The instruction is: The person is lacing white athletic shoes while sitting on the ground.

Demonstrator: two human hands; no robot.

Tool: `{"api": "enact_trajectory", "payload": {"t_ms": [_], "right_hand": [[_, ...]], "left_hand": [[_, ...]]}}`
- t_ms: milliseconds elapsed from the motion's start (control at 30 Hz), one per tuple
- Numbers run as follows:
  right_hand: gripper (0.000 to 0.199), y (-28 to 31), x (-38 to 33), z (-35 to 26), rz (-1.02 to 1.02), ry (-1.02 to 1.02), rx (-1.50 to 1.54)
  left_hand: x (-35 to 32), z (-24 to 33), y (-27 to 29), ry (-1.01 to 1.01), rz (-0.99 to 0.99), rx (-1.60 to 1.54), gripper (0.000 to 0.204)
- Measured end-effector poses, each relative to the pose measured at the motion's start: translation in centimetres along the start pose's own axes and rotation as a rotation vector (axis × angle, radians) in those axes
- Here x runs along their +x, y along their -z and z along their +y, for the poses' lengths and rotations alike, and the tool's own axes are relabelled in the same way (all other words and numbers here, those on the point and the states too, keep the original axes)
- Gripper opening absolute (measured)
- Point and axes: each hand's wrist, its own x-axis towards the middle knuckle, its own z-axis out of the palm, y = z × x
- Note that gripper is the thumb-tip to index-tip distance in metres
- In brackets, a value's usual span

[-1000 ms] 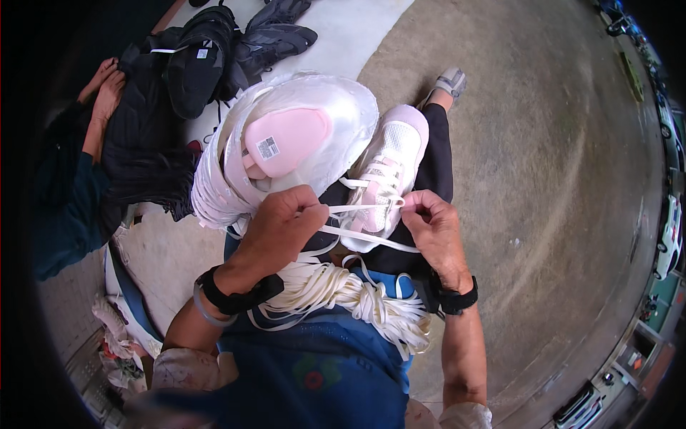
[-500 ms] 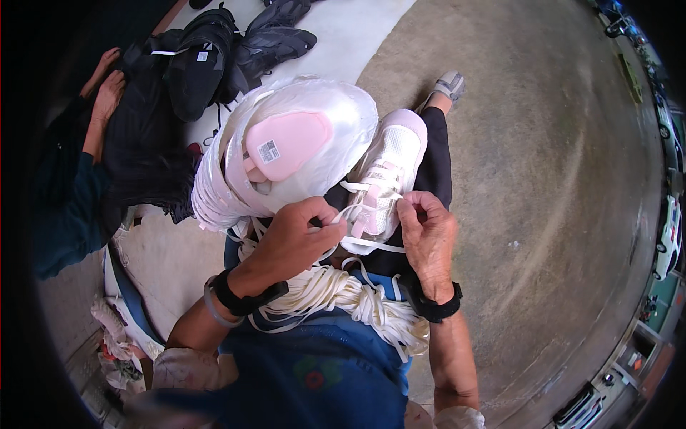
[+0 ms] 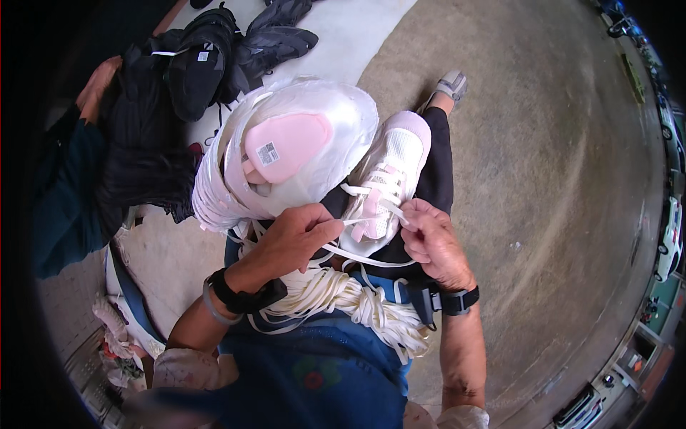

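A white and pale pink sneaker (image 3: 391, 168) rests on my dark-trousered legs, toe pointing away from me. A white shoelace (image 3: 357, 190) runs partly through its eyelets. My left hand (image 3: 300, 239) pinches one stretch of the lace between thumb and fingers, just left of the shoe's opening. At the right side of the opening, my right hand (image 3: 432, 239) grips another stretch of the lace near the eyelets. A loose length of lace hangs in a curve between the hands. Across my lap lies a thick bundle of white laces (image 3: 343, 293).
Left of the sneaker is a stack of pale pink and white shoe uppers (image 3: 300, 154). Black shoe uppers (image 3: 196, 75) lie at the back left, beside another person's hand (image 3: 98, 84). A concrete floor (image 3: 536, 179) extends to the right, with parked vehicles (image 3: 669, 236) at its far edge.
My right hand has turned and shifted slightly right and down, drawing on the lace. My left hand has moved slightly down. The other person's hands have come together.
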Motion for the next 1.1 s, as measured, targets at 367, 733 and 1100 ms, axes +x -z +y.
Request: {"api": "enact_trajectory", "payload": {"t_ms": [367, 733, 1100], "right_hand": [[0.026, 0.8, 1.2, -2.5, -0.013, 0.149, -0.791], [0.016, 0.5, 0.3, -1.7, 0.26, 0.486, -1.006], [0.008, -0.7, 1.2, 1.7, 0.507, 0.425, -0.848]], "left_hand": [[0.5, -0.6, -0.2, -0.097, 0.124, 0.027, 0.021], [2.7, -3.5, -2.3, -0.41, 0.253, 0.196, 0.018], [5.3, -0.4, -2.0, -0.191, 0.174, 0.316, 0.029]]}}
